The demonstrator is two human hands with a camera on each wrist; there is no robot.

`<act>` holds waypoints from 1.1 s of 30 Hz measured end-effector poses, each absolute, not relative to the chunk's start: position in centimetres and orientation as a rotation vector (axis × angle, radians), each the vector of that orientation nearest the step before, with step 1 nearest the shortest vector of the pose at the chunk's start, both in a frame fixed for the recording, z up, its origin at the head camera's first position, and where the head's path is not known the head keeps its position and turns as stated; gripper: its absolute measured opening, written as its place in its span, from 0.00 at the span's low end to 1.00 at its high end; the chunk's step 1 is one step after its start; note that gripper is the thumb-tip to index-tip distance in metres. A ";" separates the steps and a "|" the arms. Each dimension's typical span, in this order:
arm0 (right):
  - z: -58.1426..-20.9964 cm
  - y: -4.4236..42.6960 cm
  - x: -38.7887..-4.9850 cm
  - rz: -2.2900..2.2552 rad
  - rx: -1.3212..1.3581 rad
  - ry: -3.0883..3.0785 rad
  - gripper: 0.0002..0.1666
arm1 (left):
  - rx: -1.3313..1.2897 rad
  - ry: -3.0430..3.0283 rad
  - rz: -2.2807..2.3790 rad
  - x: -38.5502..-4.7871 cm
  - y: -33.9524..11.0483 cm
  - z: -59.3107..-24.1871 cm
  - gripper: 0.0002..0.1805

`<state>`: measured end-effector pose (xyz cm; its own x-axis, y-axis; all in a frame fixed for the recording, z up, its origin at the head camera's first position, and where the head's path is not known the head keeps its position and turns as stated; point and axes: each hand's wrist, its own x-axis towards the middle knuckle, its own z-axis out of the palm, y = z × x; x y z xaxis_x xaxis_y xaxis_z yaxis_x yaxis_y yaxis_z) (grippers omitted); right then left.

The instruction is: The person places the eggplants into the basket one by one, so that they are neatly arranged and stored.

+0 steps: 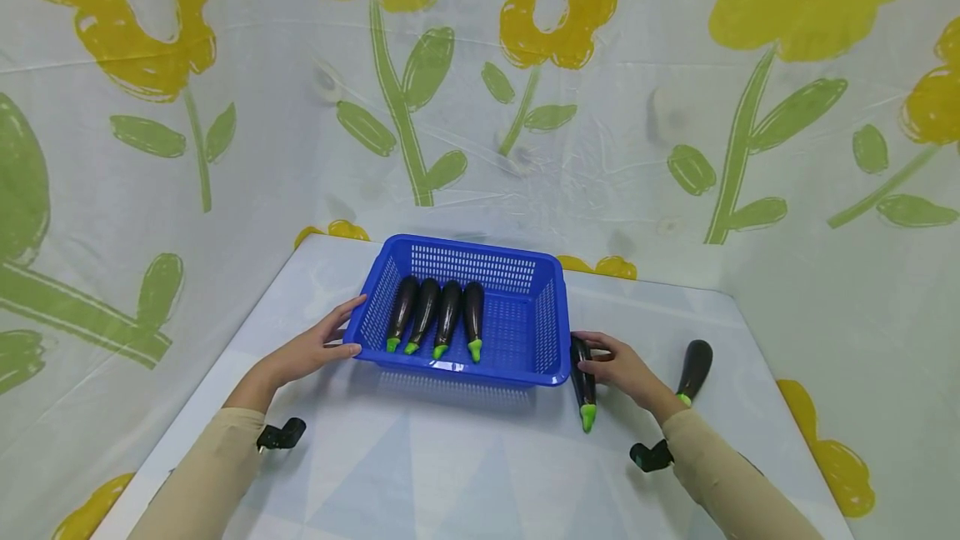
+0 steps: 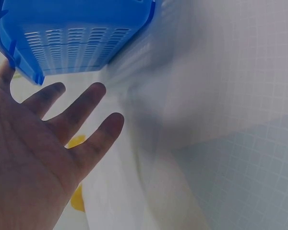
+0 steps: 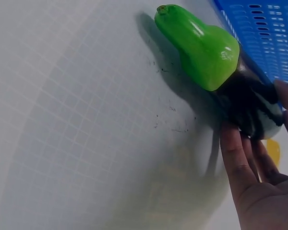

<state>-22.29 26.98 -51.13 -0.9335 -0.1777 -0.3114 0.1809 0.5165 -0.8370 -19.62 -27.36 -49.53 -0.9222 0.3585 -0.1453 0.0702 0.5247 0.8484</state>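
Observation:
A blue plastic basket (image 1: pixel 551 332) stands on the table with several dark eggplants (image 1: pixel 450 319) side by side in its left part, green stems toward the front. At the basket's left end, my left hand (image 1: pixel 307 352) touches the rim with spread, mostly straight fingers; the left wrist view shows its palm beside the basket wall (image 2: pixel 77 48). My right hand (image 1: pixel 618 365) grips another eggplant (image 1: pixel 583 382) between thumb and fingers, just outside the basket's right side. In the right wrist view that eggplant's green stem (image 3: pixel 206 57) points away from the hand.
One more eggplant (image 1: pixel 696 369) lies on the table to the right, its stem partly behind the right wrist. Small black devices (image 1: pixel 281 434) are worn at both wrists. A flower-printed curtain (image 1: pixel 600 148) surrounds the white table (image 1: pixel 450 457).

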 end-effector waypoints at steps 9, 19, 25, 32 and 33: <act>-50.2 27.5 -22.5 -1.404 -0.050 2.420 0.37 | 0.355 2.462 1.370 -19.6 -27.4 -49.6 0.47; -48.8 27.7 -22.8 -1.412 -0.057 2.433 0.37 | 0.354 2.468 1.356 -19.7 -27.3 -49.7 0.48; -47.4 27.4 -23.0 -1.409 -0.080 2.439 0.38 | 0.347 2.473 1.367 -19.6 -27.3 -49.8 0.48; -46.5 27.7 -23.6 -1.412 -0.138 2.466 0.38 | 0.340 2.472 1.371 -19.6 -27.3 -49.8 0.47; -46.3 27.7 -23.6 -1.420 -0.147 2.467 0.38 | 0.341 2.471 1.369 -19.6 -27.3 -49.8 0.48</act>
